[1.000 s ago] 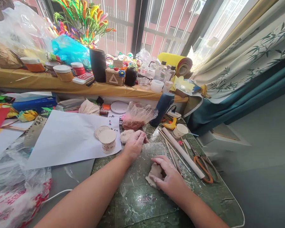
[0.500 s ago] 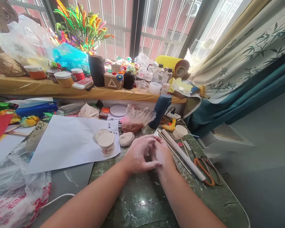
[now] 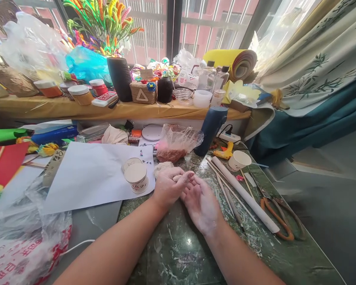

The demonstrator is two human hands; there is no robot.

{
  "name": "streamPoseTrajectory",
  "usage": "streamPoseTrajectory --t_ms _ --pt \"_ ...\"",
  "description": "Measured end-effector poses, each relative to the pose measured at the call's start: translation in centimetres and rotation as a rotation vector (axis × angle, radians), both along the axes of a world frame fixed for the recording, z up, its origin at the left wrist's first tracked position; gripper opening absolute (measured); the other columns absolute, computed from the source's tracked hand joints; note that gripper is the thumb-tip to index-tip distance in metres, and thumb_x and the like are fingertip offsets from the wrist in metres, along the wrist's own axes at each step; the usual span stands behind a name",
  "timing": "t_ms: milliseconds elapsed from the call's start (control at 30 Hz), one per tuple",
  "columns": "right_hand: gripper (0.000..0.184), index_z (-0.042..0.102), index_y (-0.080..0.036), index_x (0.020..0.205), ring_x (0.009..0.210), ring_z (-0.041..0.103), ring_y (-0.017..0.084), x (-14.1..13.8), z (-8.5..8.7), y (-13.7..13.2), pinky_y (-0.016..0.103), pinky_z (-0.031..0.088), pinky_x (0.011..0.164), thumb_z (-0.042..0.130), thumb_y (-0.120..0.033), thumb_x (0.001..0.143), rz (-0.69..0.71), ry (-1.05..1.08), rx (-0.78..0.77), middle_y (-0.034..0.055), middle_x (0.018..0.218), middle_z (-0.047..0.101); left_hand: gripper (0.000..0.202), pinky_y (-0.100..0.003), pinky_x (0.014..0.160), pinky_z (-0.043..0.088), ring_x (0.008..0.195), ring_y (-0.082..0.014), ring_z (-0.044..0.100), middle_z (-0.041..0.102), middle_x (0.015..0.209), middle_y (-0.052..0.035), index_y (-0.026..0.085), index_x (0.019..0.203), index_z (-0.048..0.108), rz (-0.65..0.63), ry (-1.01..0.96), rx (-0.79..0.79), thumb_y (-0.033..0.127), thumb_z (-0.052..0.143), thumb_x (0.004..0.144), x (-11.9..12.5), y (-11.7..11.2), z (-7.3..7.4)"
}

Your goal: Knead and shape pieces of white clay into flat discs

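— One small piece of clay (image 3: 176,179), mostly hidden, and the left grip (image 3: 169,188) is curled round it!
— Right grip (image 3: 201,204)?
— Open, palm up, just beside the left!
— One pale lump (image 3: 162,167) just beyond the left grip, one clear bag (image 3: 182,136) behind.
— Two paper cups (image 3: 136,180), one each side of the grips; rightward, one roller (image 3: 246,196) and one pair of scissors (image 3: 266,194) on the surface (image 3: 178,253).

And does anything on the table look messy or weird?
Yes, a bit messy: white smears streak the dark green tabletop below the hands and around the thin sticks, where they stand out. Whitish residue also coats the right hand. I can't tell what the smears are.
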State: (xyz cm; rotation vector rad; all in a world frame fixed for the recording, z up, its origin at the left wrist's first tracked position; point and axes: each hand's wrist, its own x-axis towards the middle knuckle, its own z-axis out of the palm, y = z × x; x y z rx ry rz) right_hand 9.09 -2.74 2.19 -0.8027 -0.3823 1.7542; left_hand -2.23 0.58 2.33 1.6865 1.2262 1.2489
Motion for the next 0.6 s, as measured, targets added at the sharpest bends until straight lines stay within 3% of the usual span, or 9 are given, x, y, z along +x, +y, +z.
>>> streamPoseTrajectory --t_ms 100,167,233,267,333,433,600 --pt "0.035 0.071 -0.019 0.095 0.097 0.072 0.024 0.0 0.6 -0.5 0.036 0.059 0.086 0.058 -0.052 0.092 0.13 0.007 0.018 0.0073 0.096 0.076 0.05 -0.031 0.061 0.044 0.059 -0.017 0.056 0.064 0.059 -0.0027 0.022 0.06 0.064 -0.098 0.136 0.043 0.058 0.055 0.094 0.0 -0.2 -0.1" --pt "0.039 0.071 -0.018 0.093 0.088 0.073 0.022 0.5 0.6 -0.3 0.033 0.059 0.083 0.059 -0.055 0.092 0.157 0.044 -0.023 0.0056 0.086 0.075 0.049 -0.033 0.072 0.047 0.067 -0.0196 0.061 0.068 0.067 -0.0047 0.023 0.069 0.07 -0.217 0.243 0.093 0.061 0.053 0.094 0.1 -0.3 -0.1" --pt "0.037 0.071 -0.019 0.089 0.078 0.072 0.02 1.4 0.3 0.4 0.032 0.06 0.078 0.06 -0.055 0.091 0.115 0.078 -0.067 0.0033 0.077 0.072 0.048 -0.04 0.095 0.047 0.088 -0.0249 0.067 0.075 0.087 -0.0076 0.024 0.091 0.075 -0.368 0.307 0.145 0.067 0.054 0.091 0.3 -0.5 -0.1" --pt "0.036 0.07 -0.019 0.088 0.074 0.072 0.02 1.9 0.1 0.9 0.033 0.06 0.074 0.06 -0.053 0.091 0.08 0.094 -0.086 0.0028 0.076 0.072 0.051 -0.045 0.107 0.041 0.104 -0.0283 0.066 0.076 0.102 -0.0091 0.026 0.105 0.075 -0.438 0.323 0.168 0.07 0.054 0.09 0.4 -0.6 -0.1" --pt "0.03 0.069 -0.02 0.087 0.071 0.071 0.02 3.0 -0.1 1.8 0.033 0.061 0.069 0.061 -0.048 0.09 0.001 0.138 -0.124 0.0029 0.078 0.074 0.06 -0.052 0.122 0.023 0.134 -0.0333 0.053 0.067 0.135 -0.0111 0.03 0.13 0.065 -0.52 0.328 0.209 0.072 0.05 0.091 0.6 -0.8 0.0" --pt "0.024 0.071 -0.018 0.091 0.066 0.07 0.016 4.2 0.0 2.6 0.027 0.06 0.064 0.058 -0.038 0.091 -0.082 0.196 -0.162 0.0035 0.079 0.075 0.061 -0.051 0.125 0.02 0.15 -0.0332 0.034 0.049 0.156 -0.0119 0.028 0.14 0.057 -0.464 0.25 0.257 0.068 0.044 0.096 0.5 -0.8 -0.2" --pt "0.036 0.073 -0.016 0.095 0.074 0.072 0.02 5.1 1.0 2.6 0.029 0.06 0.06 0.059 -0.049 0.09 -0.09 0.123 -0.103 0.0104 0.089 0.077 0.041 -0.045 0.116 0.038 0.129 -0.0272 0.056 0.064 0.132 -0.0122 0.023 0.12 0.064 -0.131 -0.071 0.23 0.054 0.043 0.102 -0.3 0.3 -1.3"
